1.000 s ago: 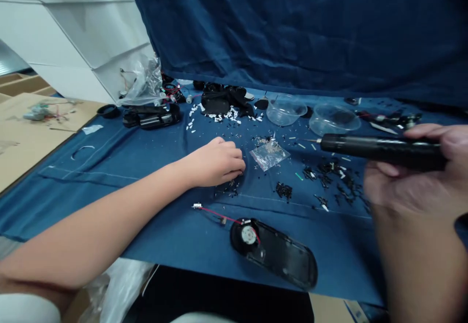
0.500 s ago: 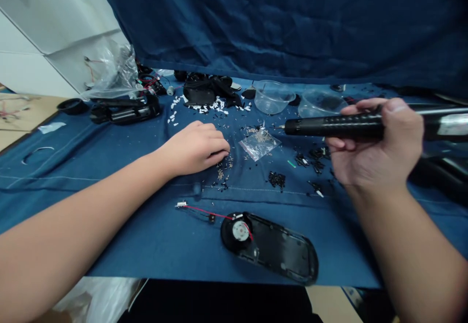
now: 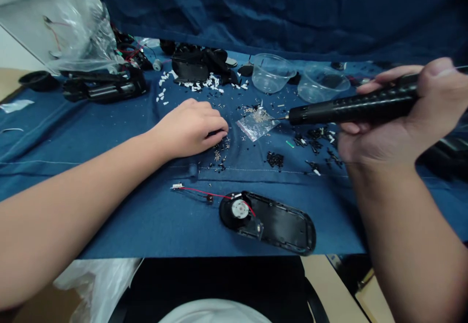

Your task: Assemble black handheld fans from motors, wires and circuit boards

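Observation:
My right hand (image 3: 398, 113) grips a black electric screwdriver (image 3: 351, 106), held level with its thin bit pointing left at the right corner of a small clear zip bag (image 3: 258, 124). Small silvery screws lie on and around that bag. On the cloth, my left hand (image 3: 193, 128) rests with fingers curled and thumb near the index fingertip; whether anything is pinched there cannot be seen. Loose screws (image 3: 217, 154) lie beside its thumb. Closer to me is an open black oval housing (image 3: 285, 223) with a round silver motor (image 3: 240, 209) and a red wire running to a small connector (image 3: 177, 186).
Two clear plastic bowls (image 3: 272, 76) stand at the back, near scattered white bits (image 3: 212, 84) and black parts. Piles of black screws (image 3: 275, 159) lie mid-table. At left are a black casing (image 3: 106, 86) and a plastic bag (image 3: 80, 35). A blue cloth (image 3: 127, 215) covers the table.
The view has tilted down, so everything sits higher in the picture. The screwdriver bit has come down closer to the zip bag's corner. My left hand stays in place on the cloth.

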A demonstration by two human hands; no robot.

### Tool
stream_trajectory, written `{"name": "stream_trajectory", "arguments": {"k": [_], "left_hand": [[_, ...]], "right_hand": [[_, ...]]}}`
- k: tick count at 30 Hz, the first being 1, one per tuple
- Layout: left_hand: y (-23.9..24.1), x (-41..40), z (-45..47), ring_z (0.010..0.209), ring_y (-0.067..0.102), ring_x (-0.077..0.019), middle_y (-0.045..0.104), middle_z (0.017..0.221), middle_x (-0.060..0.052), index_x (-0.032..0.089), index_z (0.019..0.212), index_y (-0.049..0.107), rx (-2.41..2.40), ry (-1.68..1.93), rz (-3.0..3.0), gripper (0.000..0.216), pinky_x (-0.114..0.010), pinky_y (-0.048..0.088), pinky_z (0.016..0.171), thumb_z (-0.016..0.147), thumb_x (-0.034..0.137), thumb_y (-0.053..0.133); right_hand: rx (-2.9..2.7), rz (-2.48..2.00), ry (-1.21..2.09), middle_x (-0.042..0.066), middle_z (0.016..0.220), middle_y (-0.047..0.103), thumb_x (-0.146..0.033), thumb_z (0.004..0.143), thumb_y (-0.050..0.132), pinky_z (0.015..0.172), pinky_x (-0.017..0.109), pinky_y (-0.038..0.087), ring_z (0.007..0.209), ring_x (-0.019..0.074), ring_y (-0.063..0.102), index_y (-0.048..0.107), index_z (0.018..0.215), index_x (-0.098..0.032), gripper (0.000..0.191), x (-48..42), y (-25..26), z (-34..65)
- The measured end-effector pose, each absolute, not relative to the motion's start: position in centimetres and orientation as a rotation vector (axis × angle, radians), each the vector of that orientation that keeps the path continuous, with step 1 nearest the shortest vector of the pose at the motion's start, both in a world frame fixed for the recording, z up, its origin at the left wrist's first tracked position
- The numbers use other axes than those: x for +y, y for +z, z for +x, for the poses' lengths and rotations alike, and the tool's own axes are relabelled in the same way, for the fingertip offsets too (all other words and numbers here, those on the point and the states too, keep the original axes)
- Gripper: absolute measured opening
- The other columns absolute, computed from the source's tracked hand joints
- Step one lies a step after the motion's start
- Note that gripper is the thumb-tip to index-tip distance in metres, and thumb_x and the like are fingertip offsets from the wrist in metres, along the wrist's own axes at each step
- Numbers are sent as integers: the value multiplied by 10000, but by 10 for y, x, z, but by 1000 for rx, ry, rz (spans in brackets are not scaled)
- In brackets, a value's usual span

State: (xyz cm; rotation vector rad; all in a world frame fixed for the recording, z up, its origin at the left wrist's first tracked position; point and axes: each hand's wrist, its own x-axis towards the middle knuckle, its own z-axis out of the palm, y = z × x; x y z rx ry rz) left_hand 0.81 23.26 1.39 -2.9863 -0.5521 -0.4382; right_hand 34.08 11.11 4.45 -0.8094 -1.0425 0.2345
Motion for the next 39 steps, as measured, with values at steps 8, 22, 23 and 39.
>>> {"name": "stream_trajectory", "arguments": {"k": [8,22,23,39], "left_hand": [[13,235,8,989,725,-242,843,1038,-30,286,1120,832,-554,-436,-3028,370,-394,422,867,1153,452,503],[16,231,9,1035,782,-286,844,1149,-70,269,1244,804,-665,-538,-3022,454,-445,544,957,1157,502,424],[15,233,9,1025,784,-293,845,1144,-74,270,1242,804,-649,-549,-3022,453,-457,550,945,1151,508,429],[15,235,4,1265,731,-366,794,1354,-143,205,1366,773,-1207,-582,-2788,412,-575,596,1144,1104,322,476]], "right_hand": [[-990,-834,-147,-83,835,680,-335,1170,464,583,148,557,613,-6,691,644,921,-213,330,111,46,348],[-775,-903,-125,-23,766,609,-330,1180,512,604,238,563,601,60,666,655,817,-181,418,111,56,342],[-757,-909,-147,-21,745,612,-321,1171,528,601,242,560,594,67,672,667,794,-168,429,111,57,342],[-696,-914,-200,-33,753,681,-196,1149,602,609,235,642,647,89,729,732,816,-190,358,115,54,342]]}}
